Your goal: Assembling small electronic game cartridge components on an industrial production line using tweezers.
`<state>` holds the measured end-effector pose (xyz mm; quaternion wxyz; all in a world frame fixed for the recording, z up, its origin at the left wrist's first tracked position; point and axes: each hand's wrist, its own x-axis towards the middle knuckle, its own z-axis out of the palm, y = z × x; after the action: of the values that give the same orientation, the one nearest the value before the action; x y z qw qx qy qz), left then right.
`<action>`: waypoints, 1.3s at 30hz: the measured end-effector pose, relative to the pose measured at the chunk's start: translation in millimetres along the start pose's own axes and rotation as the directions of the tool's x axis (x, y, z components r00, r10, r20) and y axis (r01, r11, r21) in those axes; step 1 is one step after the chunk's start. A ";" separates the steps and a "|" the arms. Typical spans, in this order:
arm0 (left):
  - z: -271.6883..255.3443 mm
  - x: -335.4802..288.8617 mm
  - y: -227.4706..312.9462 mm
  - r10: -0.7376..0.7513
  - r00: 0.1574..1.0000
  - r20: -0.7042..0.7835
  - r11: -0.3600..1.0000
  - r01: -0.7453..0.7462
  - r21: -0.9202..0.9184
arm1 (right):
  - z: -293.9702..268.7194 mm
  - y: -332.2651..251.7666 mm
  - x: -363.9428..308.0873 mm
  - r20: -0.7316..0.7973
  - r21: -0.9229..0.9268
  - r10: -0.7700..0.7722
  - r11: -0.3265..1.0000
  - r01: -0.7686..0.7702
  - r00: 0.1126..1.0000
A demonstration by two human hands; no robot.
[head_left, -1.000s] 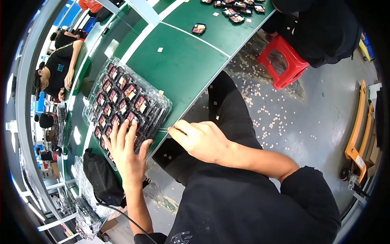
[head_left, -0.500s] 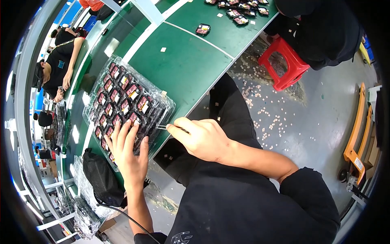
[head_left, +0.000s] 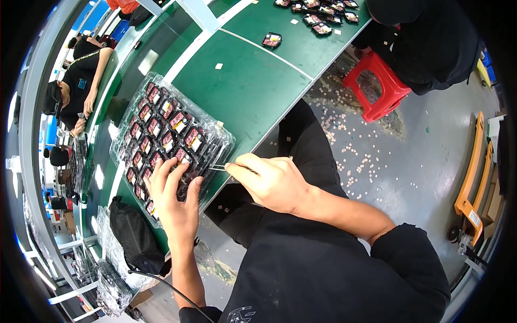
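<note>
A clear plastic tray [head_left: 218, 133] with several small red and black parts in its pockets lies on the green workbench [head_left: 247, 81] near its front edge. My left hand [head_left: 175, 202] rests flat on the near end of the tray, fingers spread over the pockets. My right hand [head_left: 272, 180] pinches thin metal tweezers [head_left: 218, 167], whose tip points at the tray's near right edge. Dark trousers show under the bench edge.
Loose parts [head_left: 272, 40] lie further along the bench, with more [head_left: 318, 13] at the far end. A black bag [head_left: 134, 237] sits at the left. A red stool [head_left: 377, 86] stands on the littered floor. Another person [head_left: 81, 81] works at the left, one more [head_left: 431, 43] sits top right.
My hands stay in nearly the same place; the tweezers' tip has shifted a little along the tray's near edge.
</note>
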<state>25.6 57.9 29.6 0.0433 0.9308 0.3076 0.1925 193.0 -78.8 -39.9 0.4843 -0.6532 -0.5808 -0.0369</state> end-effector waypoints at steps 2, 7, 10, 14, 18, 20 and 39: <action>-1.2 0.9 -2.6 -0.017 1.000 0.012 0.999 0.018 -0.045 | 0.1 0.5 0.6 -0.023 0.013 -0.008 1.000 0.008 1.000; -3.2 3.4 -8.1 -0.024 0.999 0.023 0.996 0.026 -0.081 | 0.4 -0.8 4.2 -0.059 0.028 -0.014 0.999 0.015 0.998; -4.6 4.7 -4.4 0.000 1.000 0.008 0.999 0.000 -0.034 | 1.6 -0.1 5.5 -0.046 0.002 -0.010 1.000 0.011 0.999; -2.8 3.1 -2.0 -0.005 1.000 -0.003 1.000 0.005 -0.027 | -0.7 -1.5 6.6 -0.057 0.033 -0.031 0.999 0.033 0.998; -1.0 2.8 -1.6 -0.001 1.000 -0.010 1.000 0.001 -0.019 | 1.9 2.3 13.1 -0.026 -0.017 -0.048 0.999 0.048 0.998; -4.5 0.2 -2.3 -0.002 0.999 -0.037 1.000 0.002 -0.001 | -4.7 3.5 24.2 -0.052 0.039 0.015 0.999 -0.013 0.999; 9.6 -60.1 25.8 -0.201 0.959 -0.198 0.804 0.046 -0.592 | -44.5 76.8 120.8 0.103 -0.018 0.180 0.984 -0.180 0.978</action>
<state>-0.7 2.0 5.9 0.2991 0.8185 0.2971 0.3904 315.9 -10.5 12.1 0.4519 -0.7062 -0.5436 0.0386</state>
